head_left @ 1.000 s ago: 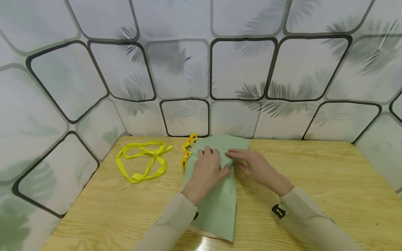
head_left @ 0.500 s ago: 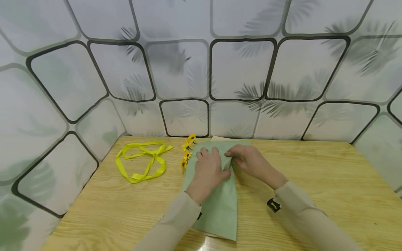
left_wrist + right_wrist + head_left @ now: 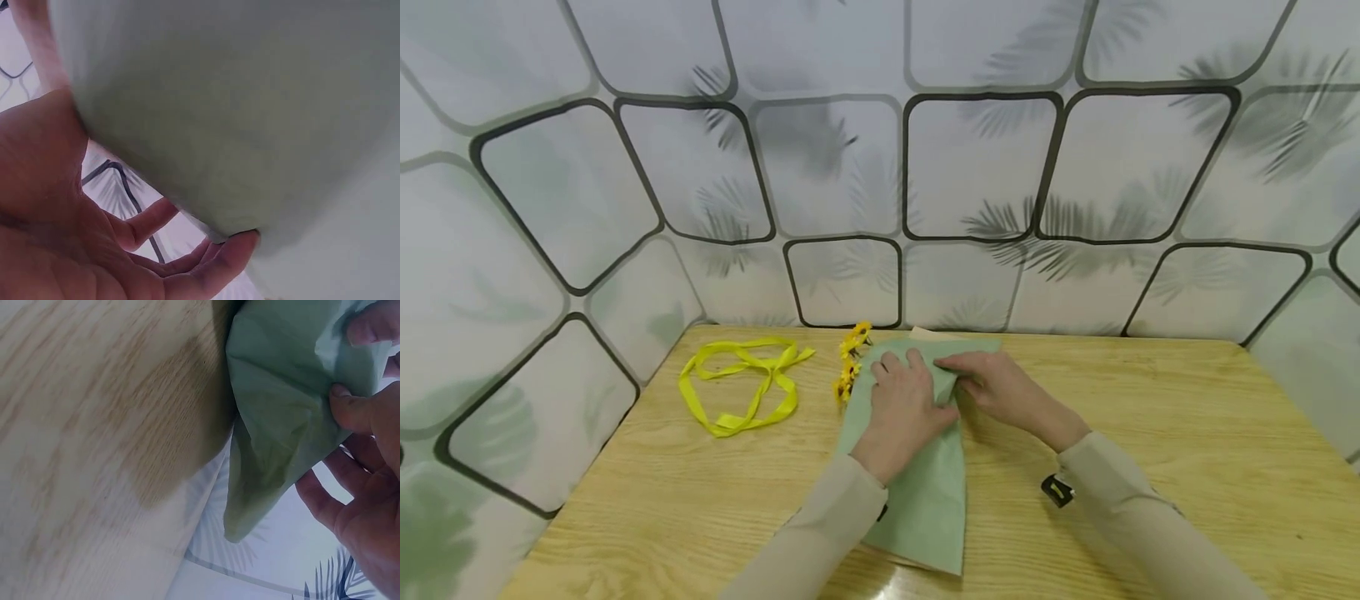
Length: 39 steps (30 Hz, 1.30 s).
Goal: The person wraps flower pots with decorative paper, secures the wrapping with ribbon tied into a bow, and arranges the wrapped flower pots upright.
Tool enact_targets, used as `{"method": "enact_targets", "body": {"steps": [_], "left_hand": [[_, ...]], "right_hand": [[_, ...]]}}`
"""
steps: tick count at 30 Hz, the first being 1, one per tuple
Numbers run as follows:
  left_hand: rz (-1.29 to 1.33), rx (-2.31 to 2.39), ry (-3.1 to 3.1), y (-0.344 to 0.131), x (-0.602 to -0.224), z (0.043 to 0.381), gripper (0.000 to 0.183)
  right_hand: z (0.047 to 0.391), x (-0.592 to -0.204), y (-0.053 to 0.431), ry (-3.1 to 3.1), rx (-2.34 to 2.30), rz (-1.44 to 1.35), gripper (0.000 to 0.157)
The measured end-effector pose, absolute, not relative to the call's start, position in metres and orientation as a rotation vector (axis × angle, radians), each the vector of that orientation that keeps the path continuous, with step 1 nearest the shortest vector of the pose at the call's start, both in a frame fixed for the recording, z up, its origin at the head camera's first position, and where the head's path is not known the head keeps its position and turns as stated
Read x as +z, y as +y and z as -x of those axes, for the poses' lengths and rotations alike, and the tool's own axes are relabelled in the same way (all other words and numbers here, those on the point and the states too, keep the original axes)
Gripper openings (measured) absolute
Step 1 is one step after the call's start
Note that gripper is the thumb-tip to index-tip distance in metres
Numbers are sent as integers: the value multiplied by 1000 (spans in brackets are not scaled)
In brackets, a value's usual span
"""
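Green wrapping paper [image 3: 925,517] lies lengthwise on the table around a bunch of small yellow sunflowers [image 3: 850,367], whose heads stick out on its left side. My left hand [image 3: 904,408] lies over the upper part with bent fingers; in the left wrist view, one fingertip [image 3: 240,247] hooks the paper's edge. From the right, my right hand [image 3: 1003,392] pinches a fold of the paper between thumb and fingers. A loose, creased corner of the paper [image 3: 275,425] hangs past that grip in the right wrist view. The flower stems are hidden under the paper.
A yellow ribbon [image 3: 727,426] lies in loose loops on the wooden table [image 3: 1150,392], left of the flowers. Pale paper [image 3: 928,334] shows behind the green sheet's top edge. A patterned wall covering [image 3: 977,167] rises behind and beside the table.
The green paper's top edge has come down toward me, baring pale paper behind it. My right fingers, straighter a second ago, now pinch the fold. My left hand has shifted slightly right.
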State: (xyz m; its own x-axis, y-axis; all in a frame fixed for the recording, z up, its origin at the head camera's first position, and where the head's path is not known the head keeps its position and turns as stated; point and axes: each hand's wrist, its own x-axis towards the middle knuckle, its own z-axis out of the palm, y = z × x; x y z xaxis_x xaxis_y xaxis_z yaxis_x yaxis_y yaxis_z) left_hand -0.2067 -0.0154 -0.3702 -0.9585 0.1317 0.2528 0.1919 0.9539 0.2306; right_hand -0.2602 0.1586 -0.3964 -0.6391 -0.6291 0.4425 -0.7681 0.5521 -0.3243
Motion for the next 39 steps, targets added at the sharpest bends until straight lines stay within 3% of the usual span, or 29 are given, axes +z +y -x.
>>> {"method": "enact_targets", "body": {"steps": [9, 19, 31, 39], "left_hand": [[347, -398, -2912, -21, -368, 214, 51], [571, -609, -3060, -37, -362, 229, 58], [1120, -569, -3071, -52, -353, 241, 69], [1275, -707, -3076, -52, -350, 241, 89]], "right_hand": [[257, -396, 162, -2471, 741, -1192, 33], [248, -393, 161, -2521, 726, -1150, 25], [214, -392, 163, -2602, 621, -993, 22], [196, -392, 163, -2619, 621, -926, 31]]}}
